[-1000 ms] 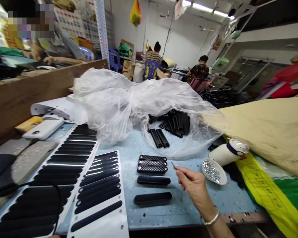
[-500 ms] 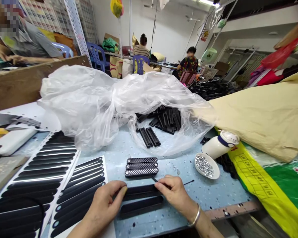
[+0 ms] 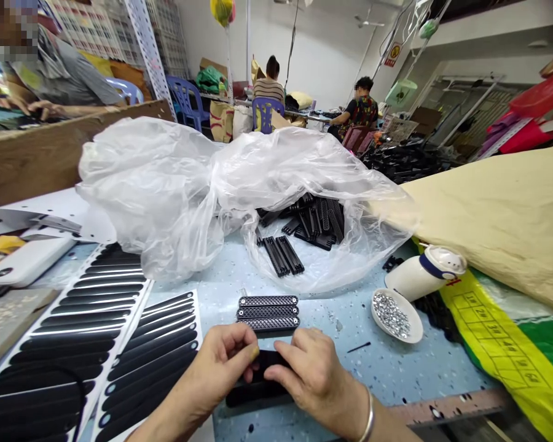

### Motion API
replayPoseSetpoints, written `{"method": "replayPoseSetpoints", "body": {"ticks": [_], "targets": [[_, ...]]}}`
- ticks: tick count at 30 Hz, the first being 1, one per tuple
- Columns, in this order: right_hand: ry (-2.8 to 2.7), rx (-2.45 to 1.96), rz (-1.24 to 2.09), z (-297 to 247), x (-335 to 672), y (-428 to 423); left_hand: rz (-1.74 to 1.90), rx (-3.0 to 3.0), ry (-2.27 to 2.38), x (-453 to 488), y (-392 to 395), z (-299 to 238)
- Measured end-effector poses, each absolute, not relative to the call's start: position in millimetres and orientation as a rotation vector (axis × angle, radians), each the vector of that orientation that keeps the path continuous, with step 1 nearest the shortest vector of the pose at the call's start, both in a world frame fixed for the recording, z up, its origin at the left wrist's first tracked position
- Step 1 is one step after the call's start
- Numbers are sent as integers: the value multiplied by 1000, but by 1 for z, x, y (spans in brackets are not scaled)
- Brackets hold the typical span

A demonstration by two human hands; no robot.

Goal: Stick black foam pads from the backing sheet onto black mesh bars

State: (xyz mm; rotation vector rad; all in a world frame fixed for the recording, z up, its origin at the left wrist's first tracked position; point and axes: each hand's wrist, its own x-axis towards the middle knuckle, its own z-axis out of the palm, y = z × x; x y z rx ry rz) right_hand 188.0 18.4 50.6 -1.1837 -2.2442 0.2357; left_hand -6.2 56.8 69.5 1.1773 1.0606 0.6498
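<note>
My left hand point(image 3: 221, 365) and my right hand point(image 3: 311, 374) meet at the near edge of the blue table point(image 3: 396, 368), both with fingers curled on a long black plastic strip point(image 3: 268, 361). A second black strip point(image 3: 253, 396) lies just below it, partly hidden by my hands. Three studded black strips point(image 3: 268, 311) lie side by side right above my fingers. A thin black pin point(image 3: 358, 347) rests on the table to the right of my right hand.
White backing sheets with black oval stickers point(image 3: 87, 331) lie at left. A crumpled clear plastic bag point(image 3: 203, 184) holds several black parts point(image 3: 317, 221). A small white dish of shiny studs point(image 3: 395, 314) and a tipped white bottle point(image 3: 426, 273) stand right. Other people work behind.
My left hand came into view and both hands closed in on the black strip. My right hand let go of the thin pin, which now lies on the table.
</note>
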Motion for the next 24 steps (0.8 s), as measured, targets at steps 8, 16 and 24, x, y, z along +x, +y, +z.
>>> {"method": "replayPoseSetpoints", "body": {"ticks": [8,16,24], "targets": [[-2000,-1110,360,42,197,17,714,926,1062,-21,60,50],[-1942,-1217,382,30,207,27,777,1187,1348,-29,67,50],[-1754,-1273,523,12,225,36,614,1857,1595,-40,78,28]]}}
